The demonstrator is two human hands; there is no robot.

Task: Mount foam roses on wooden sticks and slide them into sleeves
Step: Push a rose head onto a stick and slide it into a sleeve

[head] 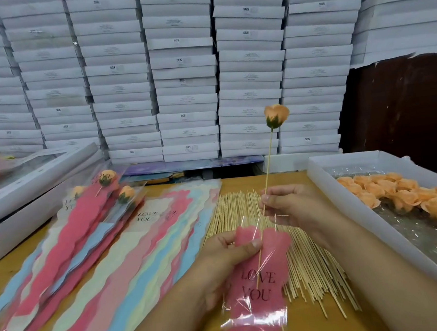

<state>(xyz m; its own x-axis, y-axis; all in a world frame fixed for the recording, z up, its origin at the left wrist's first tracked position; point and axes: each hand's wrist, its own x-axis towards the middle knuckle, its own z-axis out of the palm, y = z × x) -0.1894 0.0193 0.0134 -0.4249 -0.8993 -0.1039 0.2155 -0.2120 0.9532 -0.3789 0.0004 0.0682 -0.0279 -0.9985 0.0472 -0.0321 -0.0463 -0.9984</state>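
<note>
Above the bench point(241, 187): left hand point(223, 262) pinching pink sleeve point(258, 274) open, right hand point(294, 206) pinching stick point(267, 176); feeding best kept straight.

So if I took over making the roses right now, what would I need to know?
Left hand: holds the pink "LOVE YOU" plastic sleeve open at its top.
Right hand: fingers pinch the thin wooden stick topped with an orange foam rose; the stick's lower end is already inside the sleeve.
Done: a few sleeved roses lie far left.
Left: push this one fully in, then continue with the loose sticks and the white tray of roses.
</note>
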